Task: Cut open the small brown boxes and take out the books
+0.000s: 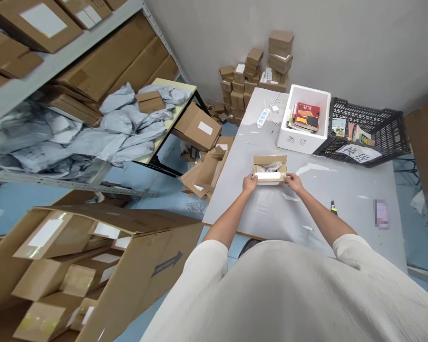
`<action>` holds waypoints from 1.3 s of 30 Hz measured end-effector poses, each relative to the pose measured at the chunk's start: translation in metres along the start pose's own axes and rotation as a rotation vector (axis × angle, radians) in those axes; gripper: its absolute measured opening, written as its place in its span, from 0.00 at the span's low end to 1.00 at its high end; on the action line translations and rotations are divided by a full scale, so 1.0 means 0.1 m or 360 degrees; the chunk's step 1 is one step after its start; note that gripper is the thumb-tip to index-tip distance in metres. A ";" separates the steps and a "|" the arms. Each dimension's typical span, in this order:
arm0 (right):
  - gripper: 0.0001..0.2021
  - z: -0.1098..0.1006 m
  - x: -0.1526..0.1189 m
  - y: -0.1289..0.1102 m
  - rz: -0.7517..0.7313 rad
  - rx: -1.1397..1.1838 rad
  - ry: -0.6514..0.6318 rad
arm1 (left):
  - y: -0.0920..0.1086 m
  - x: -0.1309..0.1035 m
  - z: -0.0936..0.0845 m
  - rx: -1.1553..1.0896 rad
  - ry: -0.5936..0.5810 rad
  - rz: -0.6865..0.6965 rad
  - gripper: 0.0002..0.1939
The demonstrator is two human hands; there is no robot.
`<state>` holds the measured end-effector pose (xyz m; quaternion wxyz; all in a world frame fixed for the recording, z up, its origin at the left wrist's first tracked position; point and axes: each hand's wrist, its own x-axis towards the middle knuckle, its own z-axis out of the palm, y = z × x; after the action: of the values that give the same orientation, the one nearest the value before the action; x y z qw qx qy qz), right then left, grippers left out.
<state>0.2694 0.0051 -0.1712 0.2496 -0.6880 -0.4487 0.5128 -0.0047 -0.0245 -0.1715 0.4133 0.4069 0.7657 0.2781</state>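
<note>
Foam box and black crate are standing side by side on the table, beyond the small open carton. A knife is lying near the right forearm. Left hand and right hand are gripping the carton's near corners, fingers closed. Its labelled front is partly hiding crumpled wrapping; pixelation is obscuring a purplish object.

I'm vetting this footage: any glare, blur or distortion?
In the head view, a pale sheen on the table; sleeves look stretched, likely lens distortion; leftmost bags look smeared, the held box sharper; an item at right is pixelated.
</note>
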 end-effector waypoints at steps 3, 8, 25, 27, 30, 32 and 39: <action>0.17 0.07 0.04 0.00 -0.0074 -0.0037 0.0044 | -0.06 -0.05 -0.01 -0.0021 -0.0022 0.0008 0.19; 0.17 0.26 0.01 -0.13 -0.0192 -0.0003 0.0044 | -0.13 -0.07 -0.17 -0.0097 0.0067 0.0100 0.21; 0.26 2.51 -0.23 -1.76 -0.0714 0.0034 -0.0116 | -0.77 0.45 -2.52 -0.0402 0.0520 0.0222 0.26; 0.33 2.78 -0.20 -1.96 -0.0721 0.0141 -0.0151 | -0.81 0.53 -2.73 -0.0491 0.0577 0.0258 0.28; 0.34 3.03 -0.21 -2.02 -0.0678 0.0179 -0.0237 | -0.91 0.58 -2.86 -0.0563 0.0599 0.0256 0.29; 0.29 3.08 -0.27 -1.92 -0.0633 0.0140 -0.0286 | -1.00 0.56 -2.84 -0.0558 0.0559 0.0238 0.28; 0.17 2.92 -0.46 -1.54 -0.0431 -0.0002 -0.0260 | -1.18 0.39 -2.70 -0.0496 0.0451 0.0250 0.24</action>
<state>-0.0611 0.0035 -0.1278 0.2788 -0.5773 -0.5565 0.5285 -0.2955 -0.0754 -0.1413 0.3365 0.3534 0.7297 0.4790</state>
